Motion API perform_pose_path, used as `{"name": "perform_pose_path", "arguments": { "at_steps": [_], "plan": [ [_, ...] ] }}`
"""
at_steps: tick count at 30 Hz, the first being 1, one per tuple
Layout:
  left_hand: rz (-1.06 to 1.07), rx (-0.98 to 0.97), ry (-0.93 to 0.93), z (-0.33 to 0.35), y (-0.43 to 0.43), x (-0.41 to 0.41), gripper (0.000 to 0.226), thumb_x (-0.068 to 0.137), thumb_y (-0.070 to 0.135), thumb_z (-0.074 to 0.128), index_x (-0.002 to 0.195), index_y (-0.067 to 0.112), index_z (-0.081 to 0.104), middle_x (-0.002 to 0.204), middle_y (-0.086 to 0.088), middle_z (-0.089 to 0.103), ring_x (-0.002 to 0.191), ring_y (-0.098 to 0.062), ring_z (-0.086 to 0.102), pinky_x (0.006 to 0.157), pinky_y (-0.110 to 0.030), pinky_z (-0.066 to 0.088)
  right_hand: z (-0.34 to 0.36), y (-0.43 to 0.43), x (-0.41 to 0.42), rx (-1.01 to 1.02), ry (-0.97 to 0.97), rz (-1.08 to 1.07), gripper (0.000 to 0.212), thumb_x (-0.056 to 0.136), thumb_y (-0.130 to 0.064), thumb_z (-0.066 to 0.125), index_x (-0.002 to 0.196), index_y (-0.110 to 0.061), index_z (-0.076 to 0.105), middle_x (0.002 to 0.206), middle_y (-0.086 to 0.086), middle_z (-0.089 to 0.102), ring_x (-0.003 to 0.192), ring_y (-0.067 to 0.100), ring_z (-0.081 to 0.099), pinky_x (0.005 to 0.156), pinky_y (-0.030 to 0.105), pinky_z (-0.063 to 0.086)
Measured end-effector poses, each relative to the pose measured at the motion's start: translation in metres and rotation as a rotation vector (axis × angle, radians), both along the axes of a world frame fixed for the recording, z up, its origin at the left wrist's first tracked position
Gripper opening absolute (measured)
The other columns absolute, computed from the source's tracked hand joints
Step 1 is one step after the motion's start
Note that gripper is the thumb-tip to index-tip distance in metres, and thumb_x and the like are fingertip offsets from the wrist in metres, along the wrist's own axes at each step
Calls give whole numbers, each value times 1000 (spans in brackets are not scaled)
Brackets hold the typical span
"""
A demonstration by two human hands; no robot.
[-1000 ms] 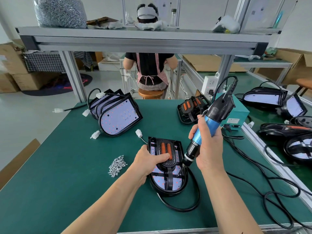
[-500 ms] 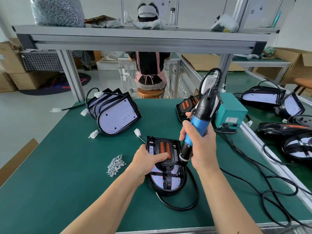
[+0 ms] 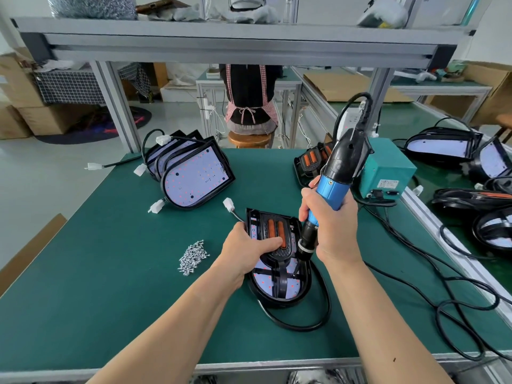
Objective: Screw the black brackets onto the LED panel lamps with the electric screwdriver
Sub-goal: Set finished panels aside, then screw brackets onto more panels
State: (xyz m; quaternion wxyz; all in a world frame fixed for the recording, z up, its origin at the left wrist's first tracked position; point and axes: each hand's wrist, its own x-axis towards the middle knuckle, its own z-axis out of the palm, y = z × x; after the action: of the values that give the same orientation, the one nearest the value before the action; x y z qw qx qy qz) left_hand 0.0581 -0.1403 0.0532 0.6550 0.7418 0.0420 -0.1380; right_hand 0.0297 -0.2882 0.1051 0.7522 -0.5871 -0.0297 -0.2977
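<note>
An LED panel lamp (image 3: 279,284) lies on the green table with a black bracket (image 3: 278,236) carrying two orange strips on top of it. My left hand (image 3: 243,250) grips the bracket and lamp from the left, its thumb across the orange strips. My right hand (image 3: 329,225) grips the blue and black electric screwdriver (image 3: 336,178), which stands nearly upright with its tip down at the bracket's right edge. A small pile of silver screws (image 3: 194,256) lies to the left of the lamp.
A stack of bare LED panels (image 3: 194,176) leans at the back left. A teal power box (image 3: 386,170) and a finished lamp (image 3: 310,162) stand behind the screwdriver. Black cables (image 3: 457,284) trail over the right side. More lamps (image 3: 443,146) fill the right bench. A person sits beyond the shelf frame.
My right hand has swung the screwdriver more upright and moved it left, closer to the bracket's right edge. My left hand has kept its hold on the bracket.
</note>
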Motion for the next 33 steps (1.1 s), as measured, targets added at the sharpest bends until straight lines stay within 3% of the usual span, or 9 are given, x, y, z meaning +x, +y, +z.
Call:
{"name": "perform_pose_path", "arguments": {
  "at_steps": [8,13,18,24,28,33],
  "plan": [
    [14,-6,12,-2,0,-1,53,67,18,92,109,14,60,100,-2,75,90,-19,73,86,-37,58,-3,-7,-4,59,30,-20,16,81,-10,67,93,-15,56,56,4,52,49,17,49,56,22,45],
    [3,-10,14,0,2,-1,43,69,15,90,101,16,61,89,3,75,72,-6,73,63,-20,54,-1,-10,-11,159,5,-58,18,81,-11,70,94,-14,57,59,6,51,51,17,49,57,22,45],
    [-6,-8,18,1,4,-2,44,70,17,91,102,16,61,92,2,75,82,-14,74,77,-30,58,-2,-10,-13,241,-4,-126,18,85,-9,70,99,-14,59,65,9,51,54,19,49,58,23,46],
    [-15,-11,32,-1,4,0,48,69,19,91,105,16,60,97,1,75,89,-17,73,86,-36,58,-5,-16,-13,243,-9,-128,16,86,-12,70,87,-27,65,63,-1,56,54,18,51,62,27,45],
    [-16,-23,30,-2,5,0,47,68,20,92,103,18,60,94,3,76,83,-13,74,75,-29,57,-5,-18,-14,274,-5,-149,12,85,-15,71,93,-20,63,64,0,55,54,18,51,61,26,47],
    [-20,-35,48,-4,5,3,51,67,21,93,106,18,60,96,2,76,87,-16,75,84,-36,58,-1,-16,-20,260,-5,-163,13,84,-13,69,93,-16,62,66,4,53,54,19,51,57,22,47]
  ]
}}
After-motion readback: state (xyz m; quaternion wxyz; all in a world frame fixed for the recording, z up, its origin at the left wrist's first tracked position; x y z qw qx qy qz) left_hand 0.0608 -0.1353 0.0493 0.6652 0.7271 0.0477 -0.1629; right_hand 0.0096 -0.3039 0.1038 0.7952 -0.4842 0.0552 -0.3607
